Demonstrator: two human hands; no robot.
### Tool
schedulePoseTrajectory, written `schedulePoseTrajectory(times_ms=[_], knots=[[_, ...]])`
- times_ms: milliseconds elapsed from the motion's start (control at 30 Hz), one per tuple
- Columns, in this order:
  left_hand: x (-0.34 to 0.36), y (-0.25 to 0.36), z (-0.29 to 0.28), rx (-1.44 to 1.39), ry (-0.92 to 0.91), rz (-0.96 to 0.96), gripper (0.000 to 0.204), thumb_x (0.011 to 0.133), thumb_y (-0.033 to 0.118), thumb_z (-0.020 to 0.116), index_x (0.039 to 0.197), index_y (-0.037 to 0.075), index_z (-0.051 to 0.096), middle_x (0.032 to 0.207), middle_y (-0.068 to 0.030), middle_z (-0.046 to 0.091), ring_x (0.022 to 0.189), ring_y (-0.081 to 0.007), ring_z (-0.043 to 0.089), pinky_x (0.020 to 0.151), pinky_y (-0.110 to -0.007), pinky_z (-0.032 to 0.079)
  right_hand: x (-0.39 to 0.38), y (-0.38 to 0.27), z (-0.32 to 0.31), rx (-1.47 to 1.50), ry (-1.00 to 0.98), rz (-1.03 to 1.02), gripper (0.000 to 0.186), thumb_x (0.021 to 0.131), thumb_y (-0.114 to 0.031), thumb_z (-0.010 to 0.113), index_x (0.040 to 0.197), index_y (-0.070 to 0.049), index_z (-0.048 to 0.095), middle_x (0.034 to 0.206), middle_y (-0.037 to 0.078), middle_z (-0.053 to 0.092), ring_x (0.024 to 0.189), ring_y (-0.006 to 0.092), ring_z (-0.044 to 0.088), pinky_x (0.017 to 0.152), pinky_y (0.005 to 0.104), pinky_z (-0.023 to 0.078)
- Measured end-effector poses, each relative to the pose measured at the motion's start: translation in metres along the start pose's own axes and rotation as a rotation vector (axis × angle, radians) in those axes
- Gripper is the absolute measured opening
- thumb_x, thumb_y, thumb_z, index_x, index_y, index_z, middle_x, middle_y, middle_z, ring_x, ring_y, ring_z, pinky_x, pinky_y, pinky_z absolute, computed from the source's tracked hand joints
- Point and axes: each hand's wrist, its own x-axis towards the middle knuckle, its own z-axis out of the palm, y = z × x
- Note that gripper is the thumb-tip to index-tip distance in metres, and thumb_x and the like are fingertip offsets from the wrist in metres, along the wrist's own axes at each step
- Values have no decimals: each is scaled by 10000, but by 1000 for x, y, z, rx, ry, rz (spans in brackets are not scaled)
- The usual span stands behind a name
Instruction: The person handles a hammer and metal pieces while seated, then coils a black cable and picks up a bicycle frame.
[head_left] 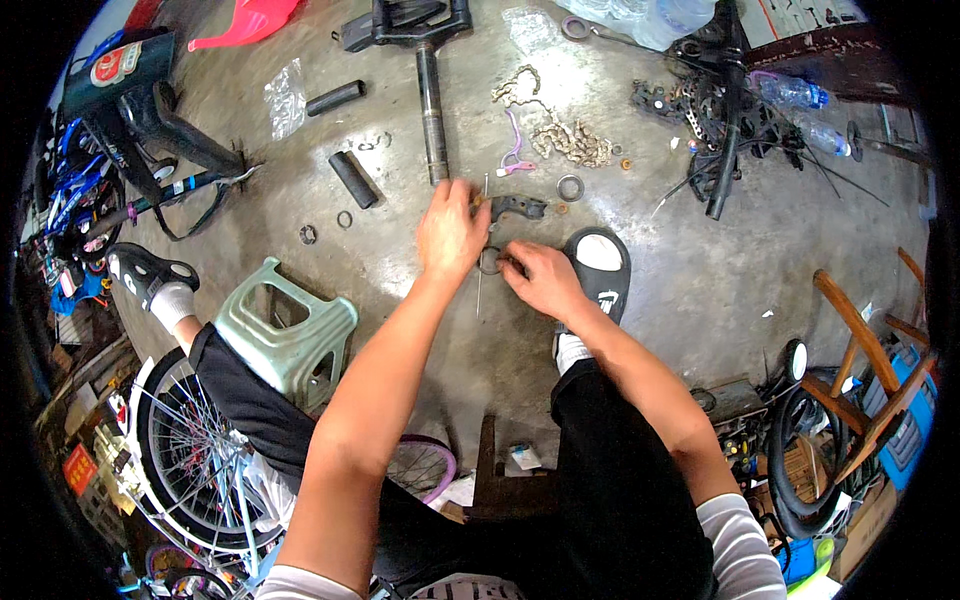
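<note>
Concrete floor point(700, 290): bike parts point(430, 110) strewn about!
Left hand point(452, 232): fingers curled, hold unclear.
Right hand point(545, 280): half-closed by a ring, grip unclear.
Ring point(482, 266): being handled, apparently; calls for careful pinching.

pale green plastic stool point(297, 338), spoked bicycle wheel point(190, 450), clear bottle point(787, 90)

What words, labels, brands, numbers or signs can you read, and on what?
I can't copy out wording or brands, only locate them:
Right slipper: white lettering.
Left slipper: white marks, too small to read.
Dark green part, upper left: red-and-white sticker.
Red sign, lower left: too small to read.
Shirt, lower edge: lettering, cut off.
</note>
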Motion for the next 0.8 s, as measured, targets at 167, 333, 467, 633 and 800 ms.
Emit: schedulePoseTrajectory(times_ms=[167, 333, 467, 633, 800], knots=[[63, 48, 19, -7, 8, 129, 254, 898, 261, 719, 1040, 58, 660, 1022, -146, 670, 943, -389, 676, 789, -500, 545, 3, -7, 1, 24, -29, 5, 219, 940, -244, 664, 966, -26, 677, 949, 189, 704, 886, 417, 682, 776, 509, 544], [59, 46, 34, -139, 42, 46, 287, 916, 212, 698, 1147, 47, 654, 1079, -169, 660, 1018, -401, 660, 849, -501, 532, 2, -6, -3, 18, -62, 42, 242, 937, -256, 671, 964, -15, 677, 963, 188, 699, 896, 421, 677, 780, 509, 544], [1, 20, 18, -174, 122, -50, 305, 927, 147, 671, 1208, 38, 624, 1123, -194, 630, 938, -389, 651, 828, -489, 524, 0, -2, -4, 73, -13, 1, 239, 928, -251, 683, 958, -15, 652, 943, 183, 683, 885, 417, 672, 758, 511, 535], [-72, -21, 12, -131, 85, -151, 276, 928, 126, 679, 1177, 12, 641, 1064, -159, 654, 842, -305, 675, 807, -429, 529, 0, -4, -6, 99, -11, -29, 234, 928, -259, 686, 946, -31, 639, 909, 173, 679, 857, 402, 674, 729, 492, 533], [-105, -27, 16, -200, 58, -225, 276, 917, 118, 695, 1173, 28, 646, 1067, -151, 654, 811, -290, 683, 777, -407, 539, 0, -5, -7, 140, 25, -20, 233, 937, -274, 673, 952, -42, 660, 909, 163, 694, 848, 394, 676, 727, 475, 537]])
